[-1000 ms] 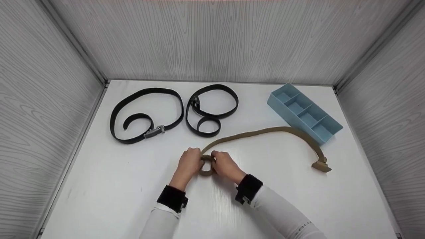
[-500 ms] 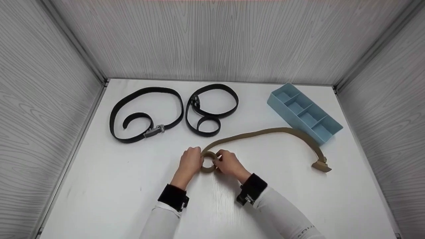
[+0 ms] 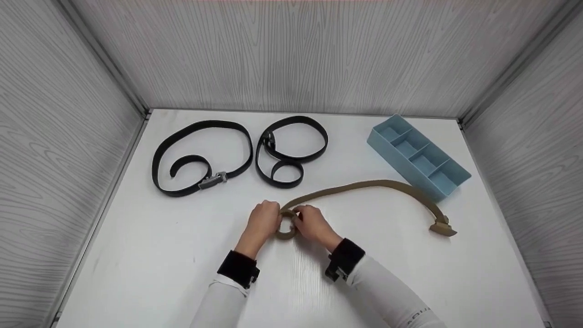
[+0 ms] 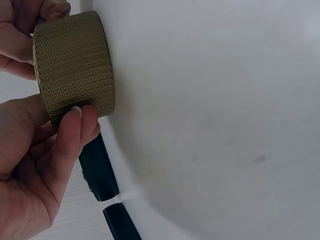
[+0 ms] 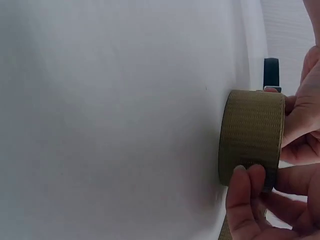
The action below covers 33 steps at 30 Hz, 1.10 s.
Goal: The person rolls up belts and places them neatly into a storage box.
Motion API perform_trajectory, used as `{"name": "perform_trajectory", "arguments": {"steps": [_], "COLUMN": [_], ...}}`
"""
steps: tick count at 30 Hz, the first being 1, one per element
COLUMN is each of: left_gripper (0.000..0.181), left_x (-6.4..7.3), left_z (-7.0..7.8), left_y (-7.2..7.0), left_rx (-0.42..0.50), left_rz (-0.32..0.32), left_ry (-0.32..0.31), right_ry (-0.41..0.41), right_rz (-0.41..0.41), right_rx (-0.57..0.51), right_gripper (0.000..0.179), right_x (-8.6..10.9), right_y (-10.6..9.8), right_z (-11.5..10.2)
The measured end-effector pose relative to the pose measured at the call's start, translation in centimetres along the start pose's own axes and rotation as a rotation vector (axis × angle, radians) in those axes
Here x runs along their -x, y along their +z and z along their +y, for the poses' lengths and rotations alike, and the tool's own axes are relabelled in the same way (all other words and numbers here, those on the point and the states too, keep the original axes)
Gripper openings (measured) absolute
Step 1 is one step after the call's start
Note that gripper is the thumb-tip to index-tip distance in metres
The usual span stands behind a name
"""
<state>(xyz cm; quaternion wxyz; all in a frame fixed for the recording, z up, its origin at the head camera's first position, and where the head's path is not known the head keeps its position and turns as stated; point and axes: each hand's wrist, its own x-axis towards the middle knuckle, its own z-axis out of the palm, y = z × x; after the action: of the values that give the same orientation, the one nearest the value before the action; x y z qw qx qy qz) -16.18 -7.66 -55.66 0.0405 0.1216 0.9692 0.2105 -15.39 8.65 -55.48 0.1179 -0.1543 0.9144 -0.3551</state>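
Observation:
A tan webbing belt [image 3: 360, 184] lies in a long arc on the white table, its buckle [image 3: 442, 228] at the right end. The near end is rolled into a small coil [image 3: 285, 235] standing on edge. My left hand [image 3: 263, 223] grips the coil's left side between thumb and fingers. On the opposite side, my right hand [image 3: 315, 227] pinches the coil. Both wrist views show the ribbed outer face of the coil [image 4: 75, 60], with fingertips of the left hand [image 4: 30, 165] and right hand [image 5: 270, 205] pressed on it. The inner turns are hidden there.
Behind the hands lie two black belts, one with a silver buckle [image 3: 212, 181] at the left and one in loops [image 3: 300, 157] at the middle. A blue divided tray [image 3: 401, 157] stands at the back right, close to the tan belt. Wood-grain panels [image 3: 300, 54] enclose the table.
The coil has gone from narrow to rounder and back to narrower. My right hand has shifted slightly right. The tan belt's arc has sunk a little toward me.

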Motion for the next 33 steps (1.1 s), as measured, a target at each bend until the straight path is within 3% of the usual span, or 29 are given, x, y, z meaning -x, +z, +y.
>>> {"name": "perform_trajectory", "arguments": {"steps": [3, 6, 10, 14, 20, 28, 33], "left_gripper": [0.015, 0.016, 0.016, 0.013, 0.01, 0.013, 0.013], "left_x": [-0.09, -0.21, -0.38, -0.46, -0.44, -0.26, -0.09], "left_z": [0.13, 0.21, 0.28, 0.37, 0.48, 0.31, 0.44], "left_y": [0.06, 0.02, -0.07, -0.1, 0.0, -0.02, 0.24], "left_rx": [0.008, 0.0, -0.02, -0.032, -0.026, -0.014, -0.023], "left_rz": [-0.009, 0.002, 0.023, 0.016, 0.046, 0.038, 0.038], "left_ry": [-0.045, -0.066, -0.026, 0.011, -0.036, -0.014, -0.023], "right_ry": [0.051, 0.03, -0.026, -0.029, 0.032, -0.085, -0.047], "right_rz": [-0.03, -0.044, -0.043, -0.034, 0.01, 0.014, 0.025], "right_rx": [-0.052, -0.068, -0.05, -0.031, -0.047, 0.037, 0.014], "right_gripper": [0.017, 0.017, 0.018, 0.02, 0.011, 0.015, 0.022], "right_x": [0.12, 0.12, -0.03, -0.11, 0.01, -0.44, -0.47], "right_y": [-0.21, -0.43, -0.6, -0.62, -0.51, -0.43, -0.67], "right_z": [0.17, 0.35, 0.5, 0.46, 0.18, 0.57, 0.85]}}
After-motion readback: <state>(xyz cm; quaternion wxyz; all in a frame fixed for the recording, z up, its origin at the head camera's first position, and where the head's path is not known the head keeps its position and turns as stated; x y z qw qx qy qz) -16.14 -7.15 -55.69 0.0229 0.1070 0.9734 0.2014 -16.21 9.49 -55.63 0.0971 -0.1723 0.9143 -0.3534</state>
